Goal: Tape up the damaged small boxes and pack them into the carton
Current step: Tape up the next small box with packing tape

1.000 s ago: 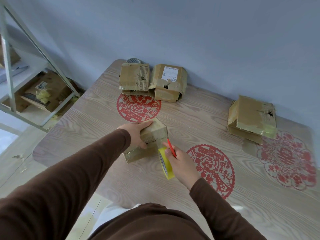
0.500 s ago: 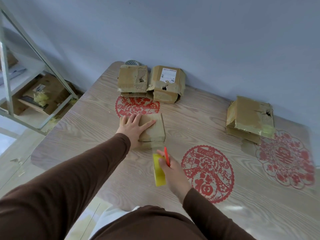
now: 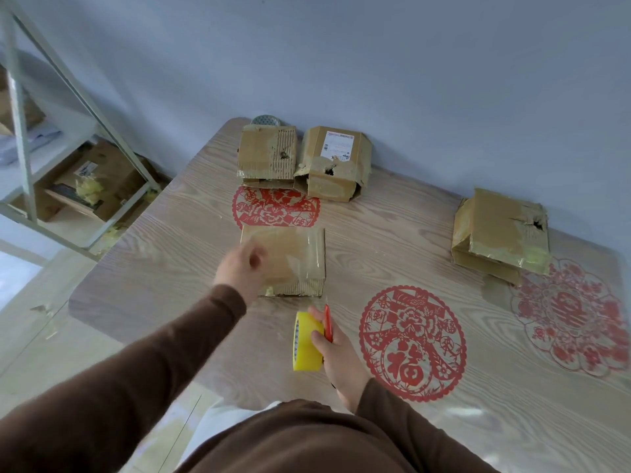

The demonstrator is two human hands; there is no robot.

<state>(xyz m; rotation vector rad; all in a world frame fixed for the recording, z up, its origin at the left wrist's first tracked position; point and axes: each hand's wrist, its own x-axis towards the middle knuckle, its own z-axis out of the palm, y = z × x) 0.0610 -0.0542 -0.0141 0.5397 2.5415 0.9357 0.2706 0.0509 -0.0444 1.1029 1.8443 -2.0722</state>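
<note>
A small flat cardboard box (image 3: 293,254), glossy with clear tape on top, lies in the middle of the wooden table (image 3: 382,240). My left hand (image 3: 240,271) hovers over the box's near left corner, blurred by motion, fingers loosely bent and holding nothing. My right hand (image 3: 336,353) is just in front of the box and grips a yellow tape roll (image 3: 304,343) together with a thin red-handled tool (image 3: 327,322). Three torn boxes stand further off: two at the back, one plain (image 3: 266,155) and one labelled (image 3: 336,162), and one at the right (image 3: 502,230).
Red paper-cut decals lie under the table's surface film. A round grey object (image 3: 266,120) peeks out behind the back left box. A metal shelf frame (image 3: 20,131) stands to the left, with open cartons (image 3: 99,179) and yellow scraps on the floor under it.
The box, tilted up a second ago, now lies flat on the table. My left hand has come off its top and pulled back. My right hand with the tape roll has drawn toward me.
</note>
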